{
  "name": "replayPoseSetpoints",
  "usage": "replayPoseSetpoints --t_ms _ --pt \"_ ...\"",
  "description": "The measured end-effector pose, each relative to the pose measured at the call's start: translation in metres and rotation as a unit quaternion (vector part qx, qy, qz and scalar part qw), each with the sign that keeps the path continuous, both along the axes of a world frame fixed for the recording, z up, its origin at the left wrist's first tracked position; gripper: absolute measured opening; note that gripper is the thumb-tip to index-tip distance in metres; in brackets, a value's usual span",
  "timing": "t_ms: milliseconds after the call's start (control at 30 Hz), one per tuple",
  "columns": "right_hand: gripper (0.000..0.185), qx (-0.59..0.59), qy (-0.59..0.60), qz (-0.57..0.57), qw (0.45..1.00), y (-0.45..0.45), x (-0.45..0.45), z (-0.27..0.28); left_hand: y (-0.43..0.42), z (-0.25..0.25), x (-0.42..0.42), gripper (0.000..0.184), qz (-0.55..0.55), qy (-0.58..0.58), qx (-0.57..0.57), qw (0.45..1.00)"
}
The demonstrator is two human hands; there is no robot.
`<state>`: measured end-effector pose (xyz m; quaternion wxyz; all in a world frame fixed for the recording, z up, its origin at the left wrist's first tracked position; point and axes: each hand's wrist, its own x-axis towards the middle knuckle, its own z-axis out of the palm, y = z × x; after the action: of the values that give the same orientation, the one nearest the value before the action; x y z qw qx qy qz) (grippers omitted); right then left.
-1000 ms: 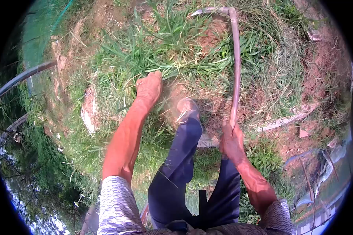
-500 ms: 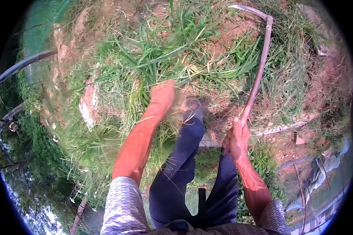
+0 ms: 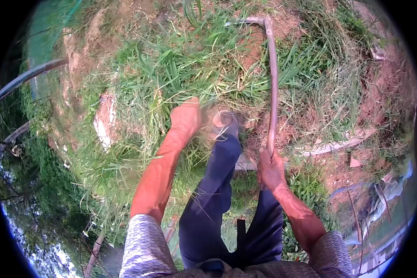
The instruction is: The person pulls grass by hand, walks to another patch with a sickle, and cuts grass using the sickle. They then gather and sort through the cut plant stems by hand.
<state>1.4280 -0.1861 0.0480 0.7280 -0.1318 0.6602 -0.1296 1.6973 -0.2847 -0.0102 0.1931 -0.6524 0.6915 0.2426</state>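
Observation:
My right hand (image 3: 271,170) is wrapped round the lower end of a long wooden handle (image 3: 273,88). At the handle's far end a curved metal blade (image 3: 245,21) points left, over grass and a patch of bare soil. My left hand (image 3: 186,116) is closed in the grass (image 3: 171,69), left of my foot (image 3: 224,119); long green blades lie around its knuckles. What its fingers grip is hidden. Cut or flattened grass spreads between the left hand and the handle.
A curved pipe (image 3: 30,78) stands at the left near green netting (image 3: 46,41). A pale board (image 3: 331,146) lies on the ground at the right. Crumpled plastic sheeting (image 3: 384,199) and thin sticks are at the lower right.
The blade swung right, then back left with my right hand. My left hand has moved slightly down and right from where it was a second ago, still closed.

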Motion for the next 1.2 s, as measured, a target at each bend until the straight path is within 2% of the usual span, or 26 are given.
replayPoseSetpoints --t_ms 67,100,167,200,267,300,400,433,467,500,533,567,600,633,667,700,733,800,833,867,900,1000,1067,1133,1167,1200 --pt "0.029 -0.085 0.112 0.2 0.97 0.084 -0.013 0.017 0.008 0.004 0.004 0.022 -0.012 -0.029 0.038 0.999" --pt "0.029 -0.085 0.109 0.2 0.97 0.085 -0.018 0.026 0.023 0.01 0.006 0.021 -0.022 -0.032 0.044 0.998" --pt "0.034 0.021 0.064 0.185 0.98 0.087 -0.034 0.055 0.043 0.036 0.001 0.016 0.03 -0.057 0.164 0.984" --pt "0.034 0.017 0.07 0.172 0.982 0.094 -0.038 0.055 0.05 0.042 0.0 0.016 0.018 -0.053 0.157 0.986" --pt "0.034 -0.034 0.072 0.164 0.983 0.09 -0.042 0.037 0.056 0.046 0.004 0.017 -0.058 -0.086 0.215 0.971" --pt "0.033 -0.034 0.053 0.139 0.988 0.084 -0.043 0.033 0.052 0.043 0.007 0.017 -0.053 -0.091 0.215 0.971" --pt "0.031 0.01 -0.021 0.071 0.997 0.043 -0.026 0.038 0.039 0.035 0.003 0.019 -0.112 -0.124 0.119 0.979" --pt "0.033 -0.019 0.024 0.128 0.991 0.039 -0.018 0.025 0.021 0.04 -0.011 0.018 -0.108 -0.162 0.094 0.976" --pt "0.033 -0.018 0.025 0.126 0.992 0.055 -0.019 0.022 0.005 0.042 -0.017 0.028 -0.111 -0.119 0.001 0.987" --pt "0.035 -0.041 0.048 0.199 0.978 0.083 -0.02 0.026 -0.012 0.043 -0.02 0.049 -0.146 -0.081 -0.108 0.98" --pt "0.038 -0.07 0.07 0.273 0.957 0.094 -0.018 0.023 -0.032 0.043 -0.026 0.059 -0.171 -0.087 -0.134 0.972" --pt "0.038 -0.074 0.067 0.275 0.956 0.087 -0.018 0.024 -0.047 0.04 -0.03 0.069 -0.19 -0.096 -0.157 0.964" --pt "0.039 -0.019 0.065 0.289 0.955 0.081 -0.021 0.035 -0.055 0.029 -0.027 0.069 -0.189 -0.097 -0.152 0.965" --pt "0.041 0.036 0.065 0.297 0.952 0.078 -0.02 0.044 -0.063 0.014 -0.024 0.073 -0.161 -0.104 -0.09 0.977" --pt "0.041 0.03 0.07 0.292 0.954 0.077 -0.021 0.041 -0.072 -0.001 -0.02 0.077 -0.134 -0.113 -0.038 0.984" --pt "0.041 -0.007 0.068 0.264 0.962 0.075 -0.024 0.035 -0.069 -0.022 -0.007 0.066 -0.114 -0.112 -0.039 0.986" --pt "0.041 -0.038 0.065 0.238 0.968 0.075 -0.026 0.032 -0.07 -0.035 0.004 0.066 -0.112 -0.112 -0.043 0.986" --pt "0.04 -0.045 0.079 0.22 0.971 0.06 -0.02 0.021 -0.061 -0.05 0.022 0.042 -0.035 -0.136 0.068 0.988" --pt "0.039 -0.038 0.076 0.155 0.984 0.045 -0.014 0.014 -0.058 -0.053 0.031 0.042 -0.031 -0.137 0.071 0.988" --pt "0.038 -0.035 0.074 0.091 0.993 0.038 -0.01 0.008 -0.058 -0.053 0.036 0.033 -0.054 -0.094 0.039 0.993" --pt "0.038 -0.035 0.073 0.095 0.992 0.044 -0.01 0.003 -0.055 -0.051 0.038 0.025 -0.077 -0.051 0.009 0.996" --pt "0.036 -0.034 0.096 0.145 0.984 0.086 -0.014 0.001 -0.056 -0.035 0.025 0.019 -0.029 -0.019 -0.009 0.999" --pt "0.034 -0.077 0.185 0.296 0.934 0.131 -0.035 0.023 -0.042 -0.027 0.02 0.021 -0.012 -0.029 0.009 0.999" --pt "0.032 -0.075 0.131 0.262 0.953 0.13 -0.044 0.032 -0.01 0.02 0.015 0.02 -0.087 -0.007 0.14 0.986" --pt "0.031 -0.07 0.106 0.233 0.964 0.128 -0.05 0.029 0.011 0.029 0.02 0.02 -0.061 -0.043 0.181 0.981" --pt "0.03 -0.133 0.1 0.179 0.97 0.133 -0.052 0.019 0.035 0.031 0.028 0.02 -0.031 -0.079 0.221 0.971"
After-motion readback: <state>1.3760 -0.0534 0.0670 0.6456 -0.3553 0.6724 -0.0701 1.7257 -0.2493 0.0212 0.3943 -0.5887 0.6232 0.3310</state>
